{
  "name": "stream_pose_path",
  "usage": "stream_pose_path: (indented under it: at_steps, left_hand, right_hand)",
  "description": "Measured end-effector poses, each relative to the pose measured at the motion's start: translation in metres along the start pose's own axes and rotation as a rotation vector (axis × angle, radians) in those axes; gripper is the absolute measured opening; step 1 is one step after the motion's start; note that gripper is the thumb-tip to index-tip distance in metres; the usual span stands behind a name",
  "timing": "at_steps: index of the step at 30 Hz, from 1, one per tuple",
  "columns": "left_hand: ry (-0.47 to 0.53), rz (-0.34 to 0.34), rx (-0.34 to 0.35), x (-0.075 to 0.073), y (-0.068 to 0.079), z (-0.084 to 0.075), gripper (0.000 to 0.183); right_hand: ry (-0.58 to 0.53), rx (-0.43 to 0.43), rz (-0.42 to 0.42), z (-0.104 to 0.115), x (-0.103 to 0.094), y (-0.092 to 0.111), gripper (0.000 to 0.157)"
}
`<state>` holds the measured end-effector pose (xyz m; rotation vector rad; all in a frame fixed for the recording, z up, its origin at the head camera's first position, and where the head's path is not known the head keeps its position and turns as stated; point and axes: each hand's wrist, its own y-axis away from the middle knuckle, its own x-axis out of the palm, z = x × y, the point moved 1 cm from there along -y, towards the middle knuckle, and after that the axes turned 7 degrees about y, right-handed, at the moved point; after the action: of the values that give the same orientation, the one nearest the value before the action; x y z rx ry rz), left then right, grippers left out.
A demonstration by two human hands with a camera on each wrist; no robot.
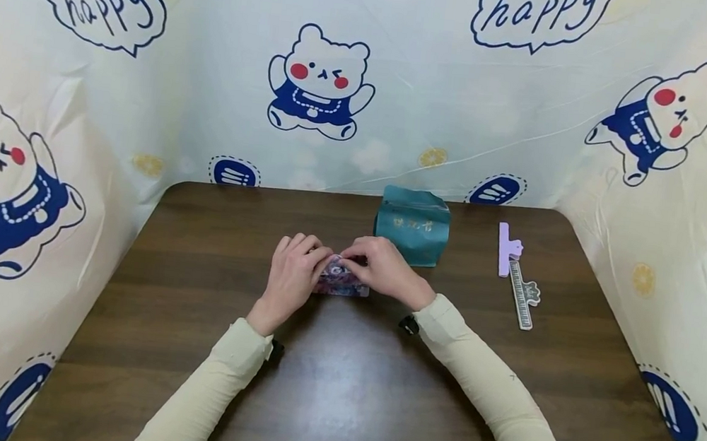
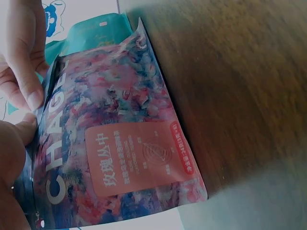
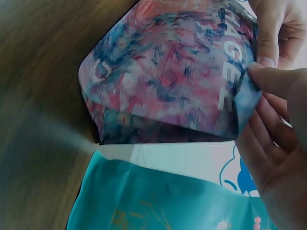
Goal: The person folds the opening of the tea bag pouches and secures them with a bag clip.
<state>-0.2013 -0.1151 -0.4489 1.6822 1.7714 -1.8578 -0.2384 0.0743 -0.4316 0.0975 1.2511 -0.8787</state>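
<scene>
A pink-and-blue mottled pouch (image 1: pixel 343 288) stands on the table between the two hands, its printed front showing in the left wrist view. My left hand (image 1: pixel 291 275) pinches the pouch's top edge on the left. At the right part of that edge, my right hand (image 1: pixel 385 268) pinches the material between thumb and fingers. In the right wrist view, the top corner by the right thumb (image 3: pixel 276 81) is folded over. Both thumbs lie close together along the top edge. The pouch's back is hidden from the head view.
A teal bag (image 1: pixel 413 228) stands just behind the right hand. To the right on the brown table (image 1: pixel 337 389) lie a purple clip (image 1: pixel 504 249) and a white, ruler-marked clip (image 1: pixel 521 297), end to end. A printed cloth (image 1: pixel 214 79) hangs around the back and sides.
</scene>
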Motion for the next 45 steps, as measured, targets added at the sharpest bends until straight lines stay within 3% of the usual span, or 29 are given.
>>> stream_pose_path:
  at_steps: [9, 24, 32, 45]
  left_hand:
    - [0.012, -0.007, 0.005, 0.001, -0.001, 0.0, 0.013]
    - [0.02, 0.036, 0.008, -0.001, 0.0, 0.001, 0.017]
    - [0.024, 0.045, 0.002, -0.001, 0.002, 0.0, 0.018]
    - [0.003, 0.007, 0.003, 0.003, 0.001, 0.0, 0.015]
  right_hand:
    - [0.115, -0.041, -0.041, 0.003, 0.001, 0.002, 0.014]
    - [-0.097, 0.028, -0.041, -0.01, 0.001, 0.005, 0.01]
    - [-0.051, -0.027, -0.072, -0.006, 0.002, 0.008, 0.01]
    - [-0.034, -0.009, -0.127, -0.005, 0.007, 0.007, 0.01]
